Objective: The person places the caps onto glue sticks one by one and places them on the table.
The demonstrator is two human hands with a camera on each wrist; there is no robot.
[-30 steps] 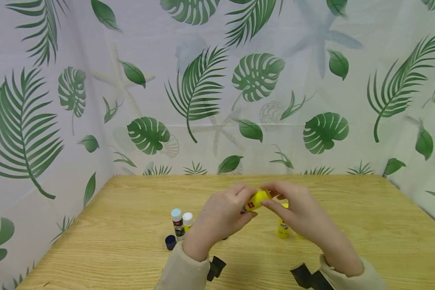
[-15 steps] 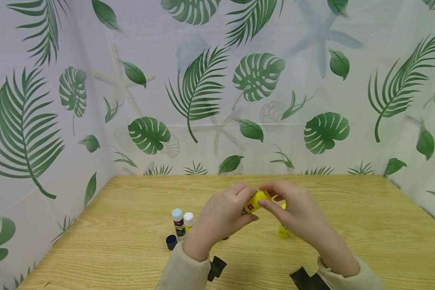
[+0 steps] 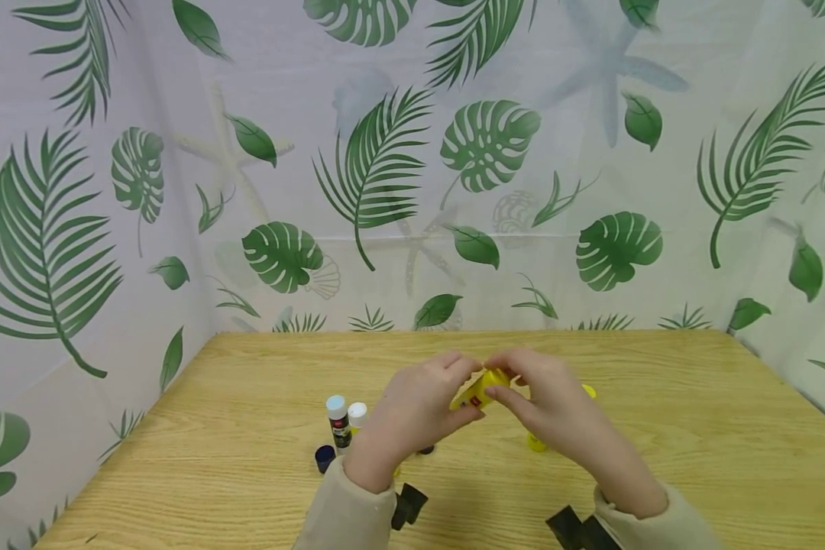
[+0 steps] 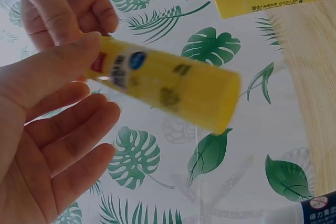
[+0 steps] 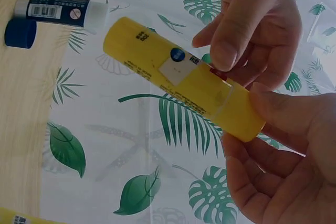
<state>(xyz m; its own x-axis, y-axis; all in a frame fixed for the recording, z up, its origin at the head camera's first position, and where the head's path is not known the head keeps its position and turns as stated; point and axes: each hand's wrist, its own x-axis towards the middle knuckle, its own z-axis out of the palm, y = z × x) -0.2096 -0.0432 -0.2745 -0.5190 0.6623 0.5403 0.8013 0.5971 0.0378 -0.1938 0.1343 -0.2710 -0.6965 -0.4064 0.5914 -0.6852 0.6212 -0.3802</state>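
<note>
The yellow glue stick [image 5: 184, 77] is held tilted in the air above the surface [image 3: 247, 504], pinched at its barrel by the left grip [image 3: 412, 412] and around its cap [image 5: 241, 114] by the right grip [image 3: 557, 405] (a pale seam shows between cap and barrel). If fingertips slip or the cap gives suddenly, the stick could drop, perhaps toppling the dark-labelled stick [image 3: 340, 431] standing beside a loose navy cap [image 3: 325, 458].

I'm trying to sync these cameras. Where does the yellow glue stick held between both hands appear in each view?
Head: the held yellow glue stick is below and right of centre, between the left hand and right hand.
Left wrist: near centre, slanting down rightward.
Right wrist: just above centre, also slanting down rightward.
Shared landmark: the leaf-printed cloth.
</note>
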